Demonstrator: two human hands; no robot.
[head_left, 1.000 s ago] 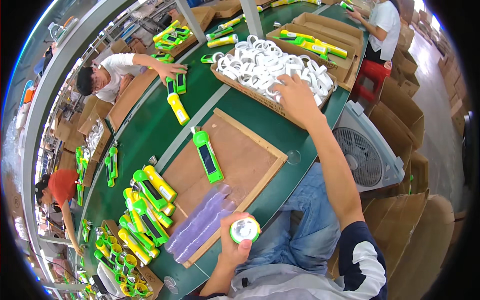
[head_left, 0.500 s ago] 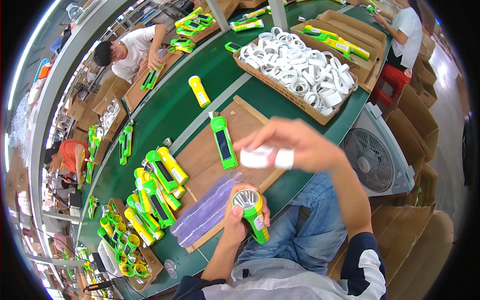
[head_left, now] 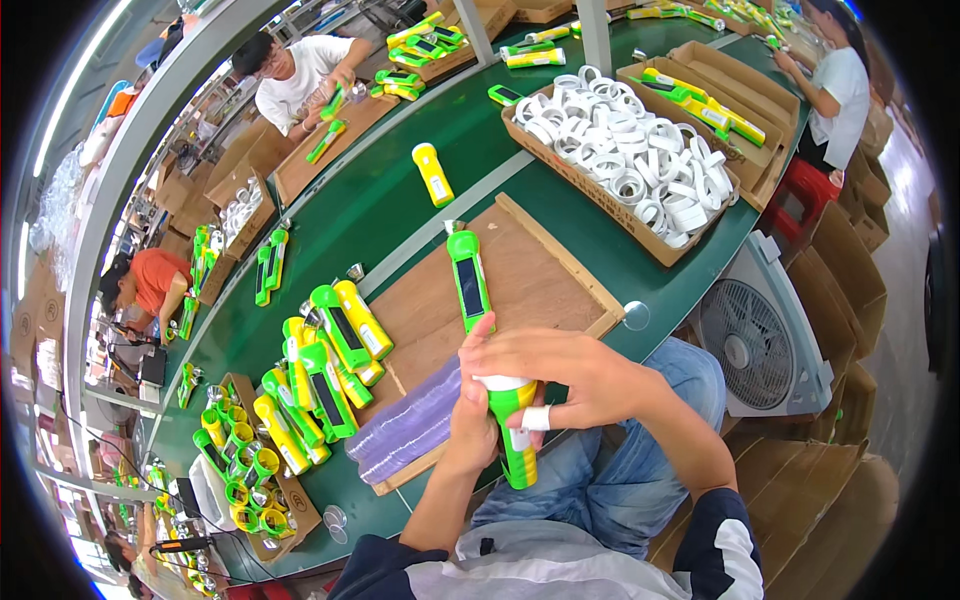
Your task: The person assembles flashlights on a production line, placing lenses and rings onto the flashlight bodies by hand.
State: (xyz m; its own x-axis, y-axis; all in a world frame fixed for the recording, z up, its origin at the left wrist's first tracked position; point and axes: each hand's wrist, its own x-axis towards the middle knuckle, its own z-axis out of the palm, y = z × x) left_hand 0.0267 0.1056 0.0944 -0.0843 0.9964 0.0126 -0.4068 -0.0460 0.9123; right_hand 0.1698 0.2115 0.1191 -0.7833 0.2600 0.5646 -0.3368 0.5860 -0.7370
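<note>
A green and yellow flashlight point(head_left: 512, 440) stands nearly upright in front of me, its head up. My left hand point(head_left: 472, 420) is wrapped round its upper body from the left. My right hand point(head_left: 570, 372) is closed over the head, fingers across the top and thumb against the side, gripping a white ring point(head_left: 502, 382) that sits at the head's rim. Most of the ring is hidden under the fingers. A white band point(head_left: 536, 418) is wrapped round the right thumb. Just beyond my hands, a green flashlight with a dark panel point(head_left: 470, 280) lies on the wooden board point(head_left: 540, 262).
A carton of white rings point(head_left: 625, 150) stands at the far right. Piled flashlights point(head_left: 325, 365) lie left of the purple padded strip point(head_left: 410, 420). A carton of flashlight parts point(head_left: 245, 470) is at lower left, a fan point(head_left: 750, 330) at right. Co-workers point(head_left: 300, 85) sit across the table.
My right hand has come left and down with the white ring, from the air onto the flashlight's head. The left hand still holds the flashlight. The whole view has shifted slightly.
</note>
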